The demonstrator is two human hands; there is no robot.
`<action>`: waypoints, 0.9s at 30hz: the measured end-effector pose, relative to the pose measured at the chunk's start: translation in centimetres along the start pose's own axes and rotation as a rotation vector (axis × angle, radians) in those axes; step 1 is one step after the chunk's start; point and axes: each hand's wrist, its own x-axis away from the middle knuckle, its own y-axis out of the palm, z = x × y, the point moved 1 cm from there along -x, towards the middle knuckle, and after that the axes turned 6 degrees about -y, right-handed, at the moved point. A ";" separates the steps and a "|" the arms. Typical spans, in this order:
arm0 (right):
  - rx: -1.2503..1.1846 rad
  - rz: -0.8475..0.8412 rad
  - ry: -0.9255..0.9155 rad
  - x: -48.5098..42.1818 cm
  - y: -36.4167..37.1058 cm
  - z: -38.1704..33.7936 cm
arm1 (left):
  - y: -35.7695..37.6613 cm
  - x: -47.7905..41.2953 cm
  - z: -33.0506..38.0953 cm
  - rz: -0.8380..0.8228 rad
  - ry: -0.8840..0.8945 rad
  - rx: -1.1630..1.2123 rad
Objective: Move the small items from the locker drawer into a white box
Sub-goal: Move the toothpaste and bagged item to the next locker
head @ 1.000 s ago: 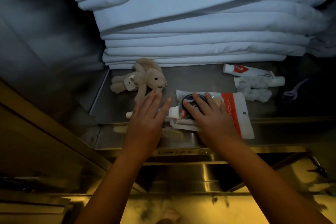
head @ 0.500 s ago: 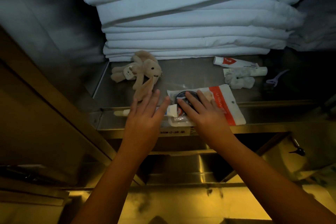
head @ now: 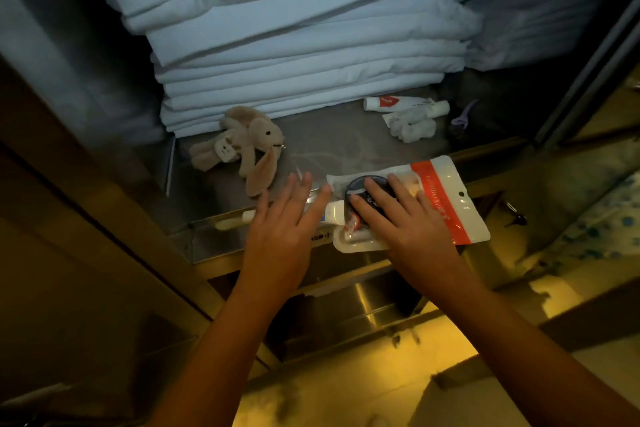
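- A plush rabbit (head: 242, 146) lay at the left of the drawer floor (head: 329, 146), in front of the stacked white linen (head: 294, 45).
- The left grip (head: 280, 229) lay flat over a white tube (head: 332, 210), fingers straight, clasping nothing.
- The right grip (head: 405, 222), fingers spread and uncurled, pressed on a dark round tin (head: 360, 185) and an orange-banded packet (head: 446, 198) at the drawer's front edge.
- A red-marked tube (head: 391, 102) and a purple clip (head: 462, 114) sat at the back right.
- To my eye she was gathering the pile. Next, the fingers would need to curl under it and lift. No white box was in sight.
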 end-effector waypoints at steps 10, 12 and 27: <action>0.137 -0.039 0.320 7.9 -2.7 -4.0 | 0.4 2.0 2.8 -0.090 0.292 0.228; 0.168 -0.049 0.380 9.8 -3.5 -4.6 | 0.5 2.3 4.1 -0.110 0.361 0.274; 0.477 -0.007 0.840 26.3 -12.2 -9.2 | -0.2 6.8 20.4 -0.192 0.817 0.579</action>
